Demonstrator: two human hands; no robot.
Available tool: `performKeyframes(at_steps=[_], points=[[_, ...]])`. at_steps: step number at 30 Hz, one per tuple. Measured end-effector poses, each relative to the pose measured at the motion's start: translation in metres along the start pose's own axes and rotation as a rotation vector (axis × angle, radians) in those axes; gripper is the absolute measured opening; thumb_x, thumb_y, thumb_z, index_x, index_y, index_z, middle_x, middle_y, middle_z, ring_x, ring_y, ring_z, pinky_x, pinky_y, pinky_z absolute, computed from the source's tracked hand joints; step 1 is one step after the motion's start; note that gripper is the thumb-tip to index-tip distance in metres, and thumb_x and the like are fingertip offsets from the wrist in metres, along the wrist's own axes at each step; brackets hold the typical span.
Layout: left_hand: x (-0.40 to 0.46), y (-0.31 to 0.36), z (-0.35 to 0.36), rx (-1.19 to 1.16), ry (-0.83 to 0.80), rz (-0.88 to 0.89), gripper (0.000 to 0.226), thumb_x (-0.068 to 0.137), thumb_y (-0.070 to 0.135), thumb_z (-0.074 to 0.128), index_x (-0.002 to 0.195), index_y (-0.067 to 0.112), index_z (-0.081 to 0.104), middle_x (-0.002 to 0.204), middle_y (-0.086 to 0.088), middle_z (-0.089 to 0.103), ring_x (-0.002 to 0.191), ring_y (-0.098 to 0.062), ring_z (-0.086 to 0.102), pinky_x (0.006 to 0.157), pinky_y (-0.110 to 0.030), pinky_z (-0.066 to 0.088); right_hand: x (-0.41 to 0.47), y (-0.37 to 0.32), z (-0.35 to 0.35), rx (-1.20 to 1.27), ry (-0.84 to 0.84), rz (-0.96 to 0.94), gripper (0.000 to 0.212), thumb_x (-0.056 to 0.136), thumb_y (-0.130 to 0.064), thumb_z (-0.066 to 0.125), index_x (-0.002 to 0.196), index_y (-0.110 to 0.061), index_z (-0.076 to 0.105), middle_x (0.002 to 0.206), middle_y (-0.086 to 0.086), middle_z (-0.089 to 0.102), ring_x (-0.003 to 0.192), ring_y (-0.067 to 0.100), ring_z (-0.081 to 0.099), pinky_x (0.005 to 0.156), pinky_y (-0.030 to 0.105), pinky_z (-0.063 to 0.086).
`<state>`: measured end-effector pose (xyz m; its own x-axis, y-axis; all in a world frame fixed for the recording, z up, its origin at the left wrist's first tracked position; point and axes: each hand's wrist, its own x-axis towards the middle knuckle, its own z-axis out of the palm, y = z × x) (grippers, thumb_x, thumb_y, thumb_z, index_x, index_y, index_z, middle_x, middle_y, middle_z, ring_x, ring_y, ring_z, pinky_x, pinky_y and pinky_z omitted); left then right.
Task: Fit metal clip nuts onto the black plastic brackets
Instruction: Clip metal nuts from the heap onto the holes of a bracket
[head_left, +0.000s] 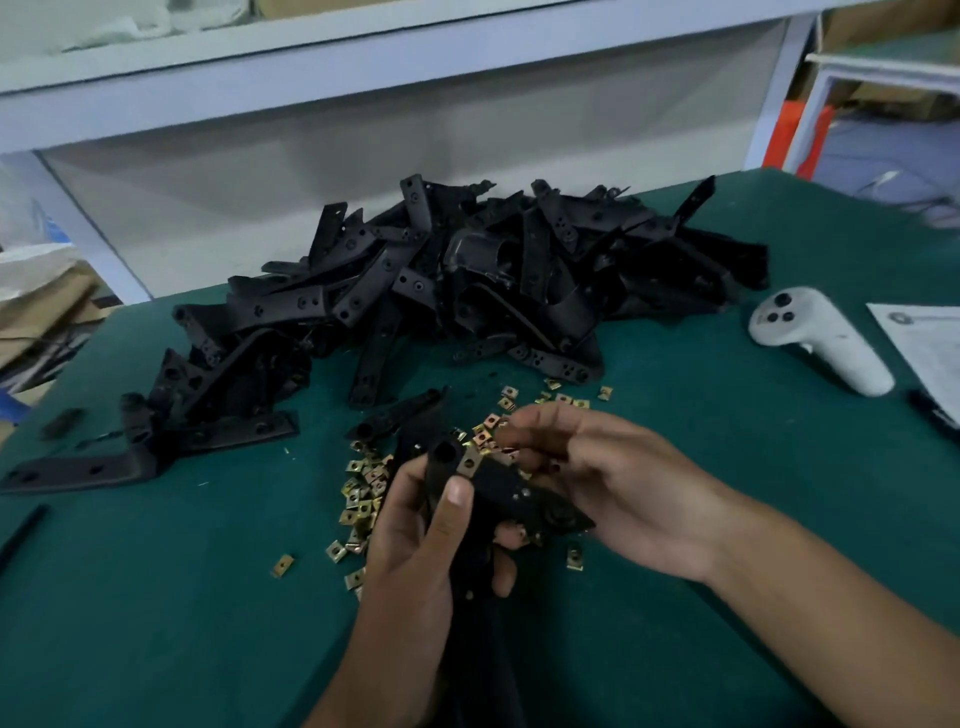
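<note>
Left hand (415, 540) gripping black bracket (498, 493), thumb curled over it; loose clip nuts (363, 483) scattered on green counter (156, 597) just beyond; bracket pile (441, 280) farther back; right hand (597, 478) fingers curled, pinching clip nut (470, 460) at bracket edge; white controller (821, 345) well right

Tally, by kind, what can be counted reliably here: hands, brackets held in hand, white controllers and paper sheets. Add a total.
Hands: 2, the left hand and the right hand
Held bracket: 1
White controller: 1
Paper sheet: 1
Total: 5
</note>
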<state>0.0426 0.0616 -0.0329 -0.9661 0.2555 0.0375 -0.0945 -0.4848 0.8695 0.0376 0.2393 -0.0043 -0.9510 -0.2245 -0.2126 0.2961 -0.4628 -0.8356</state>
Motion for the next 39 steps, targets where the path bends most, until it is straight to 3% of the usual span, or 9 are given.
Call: performKeyframes(at_steps=[6, 8, 13, 19, 23, 28, 32, 36, 39], points=[[0.012, -0.002, 0.0, -0.01, 0.088, 0.011, 0.09, 0.029, 0.052, 0.101, 0.091, 0.001, 0.06, 0.063, -0.01, 0.066, 0.043, -0.016, 0.054, 0.039, -0.024, 0.044, 0.002, -0.005, -0.008, 0.137, -0.074, -0.006, 0.045, 0.095, 0.021, 0.039, 0.132, 0.002, 0.056, 0.13, 0.024, 0.065, 0.124, 0.033, 0.062, 0.103, 0.035, 0.052], [0.013, -0.003, -0.001, 0.001, 0.099, 0.016, 0.087, 0.02, 0.047, 0.103, 0.085, 0.004, 0.066, 0.062, -0.009, 0.067, 0.039, -0.015, 0.051, 0.038, -0.023, 0.043, 0.002, -0.006, -0.008, 0.151, -0.1, 0.005, 0.044, 0.094, 0.014, 0.048, 0.135, 0.001, 0.054, 0.131, 0.024, 0.064, 0.126, 0.031, 0.062, 0.1, 0.031, 0.053], [0.013, -0.001, -0.001, -0.001, 0.098, 0.004, 0.098, 0.018, 0.045, 0.103, 0.083, -0.008, 0.052, 0.055, -0.011, 0.063, 0.037, -0.014, 0.051, 0.036, -0.022, 0.043, 0.002, -0.005, -0.007, 0.069, -0.057, -0.005, 0.049, 0.085, -0.001, 0.066, 0.133, -0.004, 0.058, 0.125, 0.019, 0.069, 0.117, 0.026, 0.068, 0.088, 0.026, 0.058], [0.012, 0.002, 0.0, 0.007, 0.107, 0.002, 0.092, 0.02, 0.046, 0.102, 0.079, -0.005, 0.055, 0.056, -0.01, 0.063, 0.041, -0.013, 0.055, 0.036, -0.019, 0.041, -0.002, -0.006, -0.006, -0.058, -0.005, -0.044, 0.033, 0.079, -0.01, 0.074, 0.111, -0.014, 0.077, 0.088, 0.002, 0.072, 0.089, 0.014, 0.072, 0.077, 0.023, 0.058], [0.012, 0.002, 0.002, 0.011, 0.126, -0.006, 0.095, 0.018, 0.046, 0.102, 0.081, -0.006, 0.054, 0.055, -0.011, 0.062, 0.041, -0.014, 0.055, 0.036, -0.021, 0.042, -0.002, -0.006, -0.003, -0.12, -0.039, -0.064, 0.024, 0.086, -0.014, 0.072, 0.109, -0.015, 0.078, 0.095, 0.003, 0.071, 0.09, 0.013, 0.069, 0.083, 0.026, 0.058], [0.01, -0.001, 0.001, 0.057, 0.148, 0.014, 0.085, 0.022, 0.049, 0.101, 0.078, 0.0, 0.06, 0.058, -0.013, 0.065, 0.044, -0.016, 0.057, 0.039, -0.023, 0.045, -0.001, -0.005, 0.0, -0.133, 0.015, -0.073, 0.013, 0.078, -0.016, 0.073, 0.088, -0.022, 0.078, 0.093, 0.005, 0.068, 0.083, 0.014, 0.063, 0.076, 0.031, 0.05], [0.007, -0.001, 0.002, 0.101, 0.115, -0.005, 0.082, 0.032, 0.049, 0.101, 0.09, 0.004, 0.064, 0.07, -0.013, 0.071, 0.056, -0.017, 0.066, 0.046, -0.024, 0.051, -0.004, -0.006, 0.002, -0.195, 0.021, -0.073, 0.01, 0.078, -0.017, 0.082, 0.085, -0.021, 0.077, 0.091, 0.008, 0.07, 0.082, 0.018, 0.065, 0.073, 0.031, 0.052], [0.004, -0.001, 0.004, 0.158, 0.068, -0.017, 0.054, 0.059, 0.021, 0.097, 0.098, 0.004, 0.063, 0.075, -0.009, 0.073, 0.058, -0.015, 0.068, 0.048, -0.023, 0.053, -0.006, -0.007, 0.002, -0.21, 0.034, -0.066, 0.007, 0.077, -0.014, 0.078, 0.083, -0.013, 0.075, 0.087, 0.008, 0.073, 0.077, 0.016, 0.07, 0.067, 0.02, 0.055], [0.003, -0.002, 0.004, 0.169, 0.066, -0.004, 0.045, 0.063, 0.0, 0.088, 0.098, 0.001, 0.059, 0.074, -0.008, 0.072, 0.058, -0.014, 0.067, 0.047, -0.023, 0.052, -0.008, -0.008, 0.003, -0.249, 0.026, -0.046, 0.007, 0.077, -0.017, 0.079, 0.081, -0.014, 0.075, 0.083, 0.007, 0.073, 0.074, 0.018, 0.072, 0.065, 0.021, 0.055]])
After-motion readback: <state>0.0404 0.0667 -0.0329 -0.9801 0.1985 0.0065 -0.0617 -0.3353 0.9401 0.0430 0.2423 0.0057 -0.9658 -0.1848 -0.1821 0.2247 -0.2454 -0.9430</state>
